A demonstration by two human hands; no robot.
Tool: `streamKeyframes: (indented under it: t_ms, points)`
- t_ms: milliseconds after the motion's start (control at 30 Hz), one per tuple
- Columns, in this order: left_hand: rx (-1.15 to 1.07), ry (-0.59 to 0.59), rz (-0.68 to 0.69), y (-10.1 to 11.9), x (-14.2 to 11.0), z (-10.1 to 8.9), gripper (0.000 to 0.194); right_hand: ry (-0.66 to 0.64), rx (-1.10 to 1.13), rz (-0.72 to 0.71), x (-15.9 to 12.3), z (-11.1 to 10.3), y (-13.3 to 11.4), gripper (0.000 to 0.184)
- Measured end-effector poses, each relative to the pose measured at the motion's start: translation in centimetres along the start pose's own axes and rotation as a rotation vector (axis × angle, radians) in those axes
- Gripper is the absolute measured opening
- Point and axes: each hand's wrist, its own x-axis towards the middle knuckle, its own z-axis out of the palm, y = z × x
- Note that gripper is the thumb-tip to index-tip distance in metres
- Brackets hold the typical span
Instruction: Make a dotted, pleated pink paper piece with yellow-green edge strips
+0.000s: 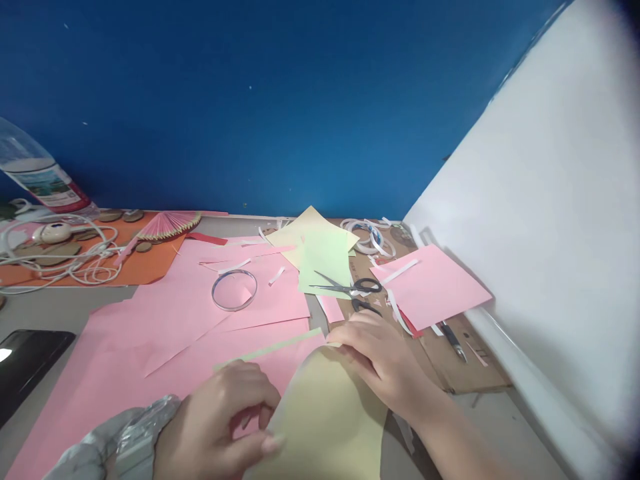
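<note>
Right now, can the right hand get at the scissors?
Probably yes: the scissors lie just beyond the right hand, handles near its knuckles, nothing visible lying over them. It seems to grip the yellow sheet, so it would likely need to release that.

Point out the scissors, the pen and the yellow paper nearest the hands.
Scissors (352,289): head view, near the pivot, between blades and handles.
Pen (453,342): head view, on the dark barrel.
Nearest yellow paper (325,413): head view, middle of its visible face.
</note>
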Motion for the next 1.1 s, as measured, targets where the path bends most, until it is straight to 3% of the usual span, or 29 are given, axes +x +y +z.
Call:
streamKeyframes:
  t_ms: [100,200,267,467,733,967,1100]
  points:
    - [0.045,0.002,-0.118,0.0,0.1,0.2,0.029,0.131,0.062,0.100,0.1,-0.2,0.6,0.020]
    - [-0.013,0.141,-0.233,-0.6,0.2,-0.5,0.032,0.364,-0.177,0.420,0.0,-0.8,2.7,0.029]
    - [-0.052,0.247,-0.292,-1.1,0.2,-1.0,0.033,0.272,-0.522,0.511,-0.1,-0.9,4.5,0.031]
    - [-0.219,0.519,-0.329,-1.7,0.2,-1.8,0.025,0.162,-0.676,0.540,-0.8,-0.5,7.1,0.025]
    - [-0.348,0.709,-0.357,-2.2,0.5,-2.7,0.032,0.032,-0.663,0.468,-1.0,-1.5,6.5,0.017]
    - [-0.642,1.014,-0.256,-3.6,1.0,-3.2,0.030,0.132,-0.502,0.523,-0.9,-2.0,5.5,0.018]
    - [-0.669,1.071,-0.253,-3.6,1.1,-3.4,0.030,0.214,-0.257,0.657,-0.6,-1.8,4.8,0.018]
